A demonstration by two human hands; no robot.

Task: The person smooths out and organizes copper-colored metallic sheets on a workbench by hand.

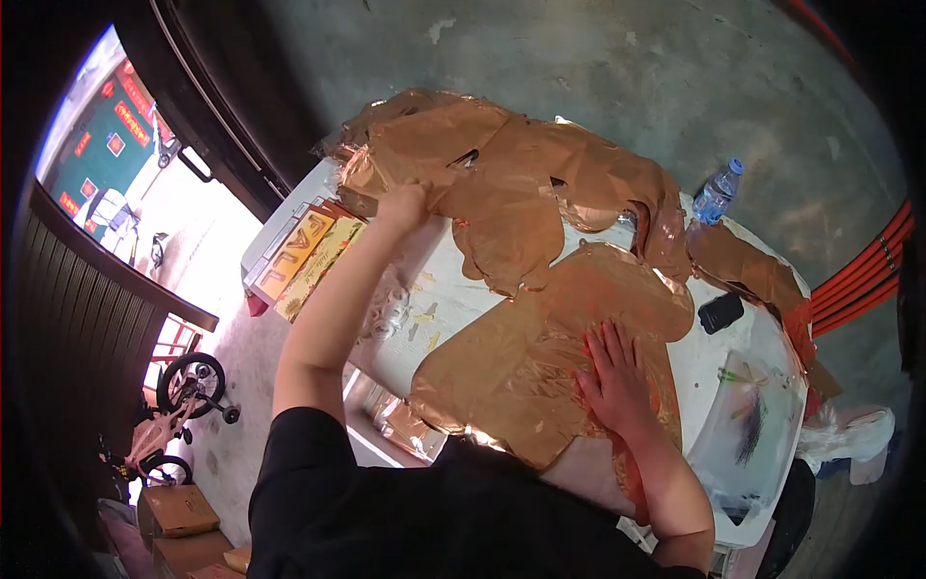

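Note:
Copper-coloured crinkled foil sheets [502,376] spread across a white table [453,261]. My right hand [615,381] lies flat with fingers apart on the large sheet nearest me. Farther off, my left hand [403,205] is closed at the edge of the upper foil [511,207], its fingers bent at the foil's rim; what is between them is too small to make out. The upper foil runs in a crumpled band along the table's far side, with a few gaps in it.
Boxes lettered "FALL" [309,253] lie at the table's left. A water bottle [719,193], a black device [721,313] and a clear plastic bag [743,425] are on the right. Small white rings [388,307] sit near my left forearm. A bicycle [174,420] stands lower left.

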